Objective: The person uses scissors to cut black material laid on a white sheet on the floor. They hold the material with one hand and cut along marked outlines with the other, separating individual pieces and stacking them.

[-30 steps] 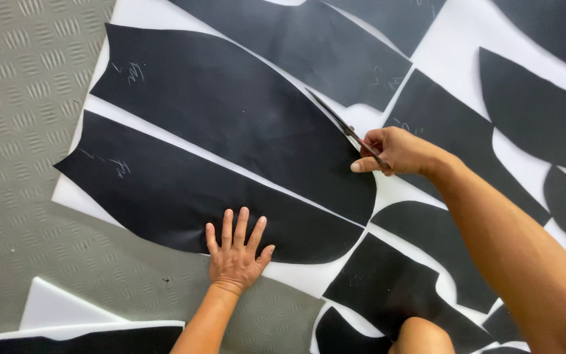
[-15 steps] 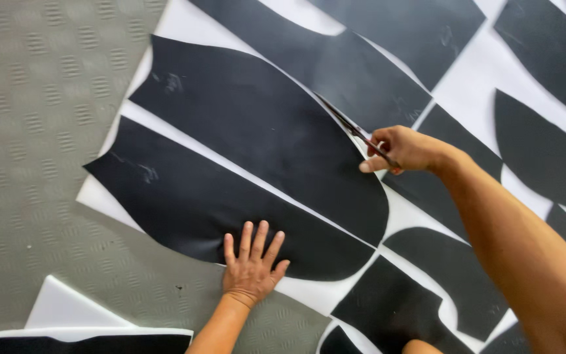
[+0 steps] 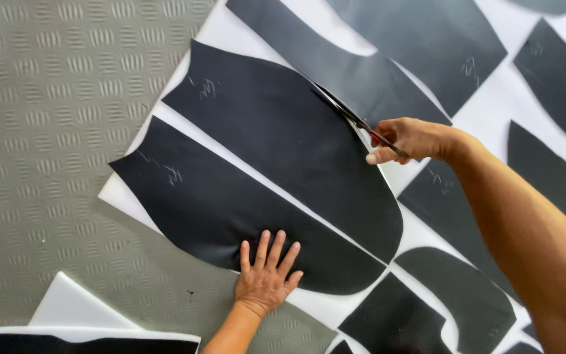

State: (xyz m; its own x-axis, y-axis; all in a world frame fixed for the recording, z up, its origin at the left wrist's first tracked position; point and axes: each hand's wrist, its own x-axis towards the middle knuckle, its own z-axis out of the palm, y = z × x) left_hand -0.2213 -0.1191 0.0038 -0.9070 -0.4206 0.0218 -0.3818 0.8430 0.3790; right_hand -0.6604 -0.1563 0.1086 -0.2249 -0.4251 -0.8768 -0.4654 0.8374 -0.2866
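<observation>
On grey patterned floor (image 3: 47,131), we note white sheet (image 3: 492,111) carrying black pieces. Left hand (image 3: 266,278) flat, fingers spread, pressing lower black piece (image 3: 230,210) (near its bottom edge). Right hand (image 3: 411,139) clamped on scissors (image 3: 355,118), blades along upper black piece (image 3: 283,137) edge.

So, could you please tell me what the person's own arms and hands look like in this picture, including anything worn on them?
Both arms are bare as far as the view shows, with no sleeves visible. The left hand and right hand wear no gloves, and no rings, watch or bracelets can be seen. The left forearm is slim; the right, closer to the camera, looks larger.
</observation>
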